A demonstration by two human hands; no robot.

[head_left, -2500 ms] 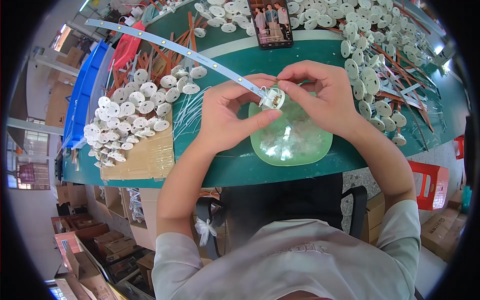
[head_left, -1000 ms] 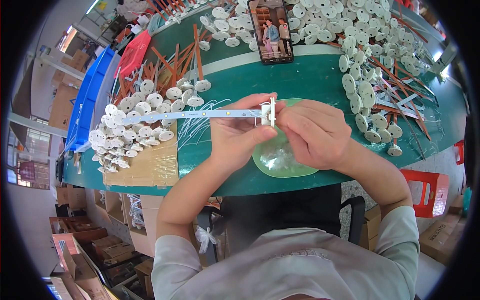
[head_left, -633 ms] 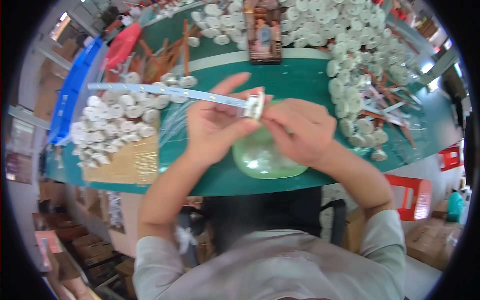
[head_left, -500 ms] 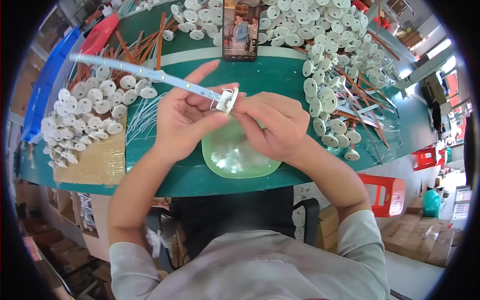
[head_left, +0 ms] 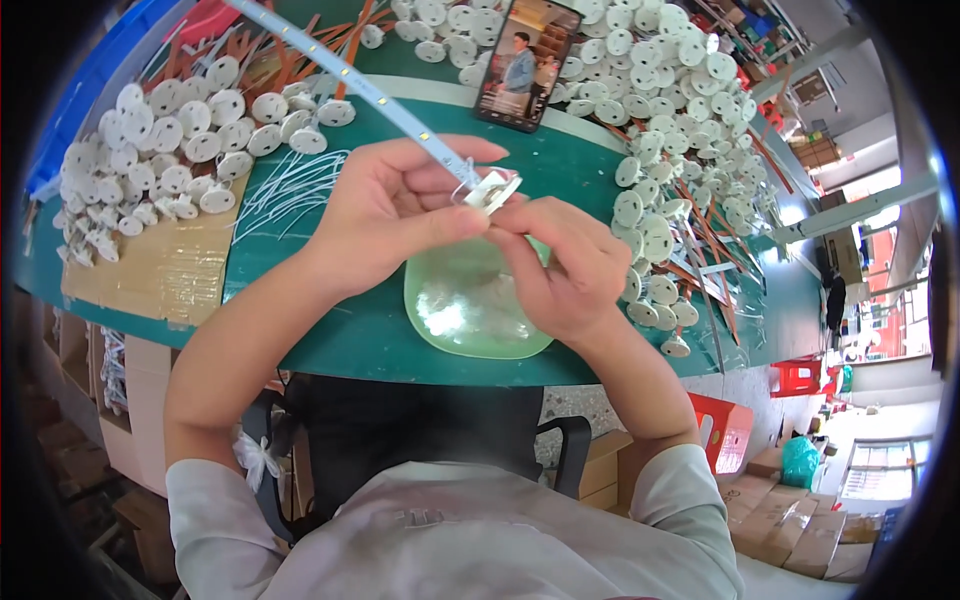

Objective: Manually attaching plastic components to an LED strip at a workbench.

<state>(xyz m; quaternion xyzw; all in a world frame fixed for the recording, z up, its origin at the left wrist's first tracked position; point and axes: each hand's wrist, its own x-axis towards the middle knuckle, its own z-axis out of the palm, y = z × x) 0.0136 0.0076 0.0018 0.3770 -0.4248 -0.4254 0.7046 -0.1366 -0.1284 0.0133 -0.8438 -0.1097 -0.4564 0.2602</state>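
Note:
My left hand (head_left: pixel 375 215) grips a white plastic lamp fitting (head_left: pixel 492 191) between thumb and fingers. From it a long pale LED strip (head_left: pixel 372 92), dotted with small yellow chips, rises to the upper left. Thin wires loop beside the joint. Against the fitting's outer face my right hand (head_left: pixel 572 262) is closed in a pinch; whatever lies between its fingertips is hidden or too small to make out. Both hands are above a light green bowl (head_left: pixel 478 345) on the green table (head_left: pixel 350 345); their fingers cover its far rim.
Piles of white round fittings lie left (head_left: pixel 150 150) and right (head_left: pixel 650 200), among brown and white strips. White wires (head_left: pixel 285 195) lie beside the cardboard sheet (head_left: pixel 150 270). A phone (head_left: pixel 527 65) stands at the back. A red stool (head_left: pixel 720 432) is beyond the table's right edge.
The whole view has tilted. The LED strip now points more steeply up, and the fitting has turned, with its face toward the upper right. Both hands keep their places at the fitting.

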